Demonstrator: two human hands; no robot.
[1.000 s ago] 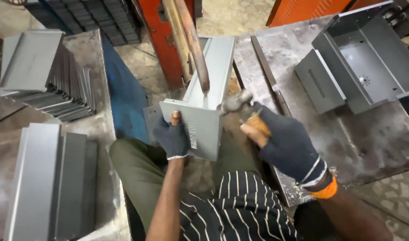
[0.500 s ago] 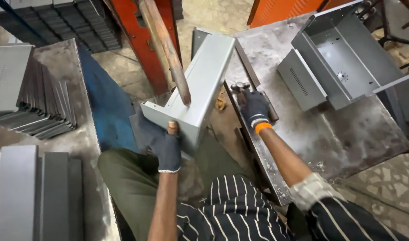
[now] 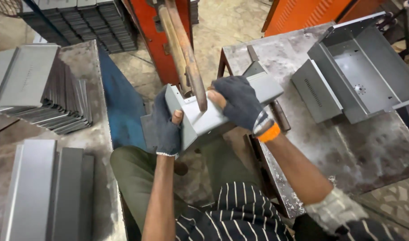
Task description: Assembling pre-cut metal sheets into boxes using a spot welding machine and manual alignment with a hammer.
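Two gloved hands grip one bent grey sheet-metal piece, held up over the person's lap, between the two tabletops and w/ its right end over the right tabletop's near edge. Left hand is closed on the piece's left end, fingers wrapped round the folded edge, thumb on the inner face. Right hand is closed over the top of the piece near its right end, orange cuff at the wrist. Piece is tilted, left end lower, right end higher.

A long wooden handle runs down from the red machine frame and crosses in front of the piece, its tip between both hands, approx. touching the metal; can't tell for sure.

Right tabletop, scuffed metal, carries an open grey box-like housing w/ a flat vented panel leaning just beside it. A dark rod lies near the right wrist. Left tabletop holds a fanned stack of grey folded panels and, nearer, flat grey channel pieces side by side. More dark stacked parts sit on the floor at top left.
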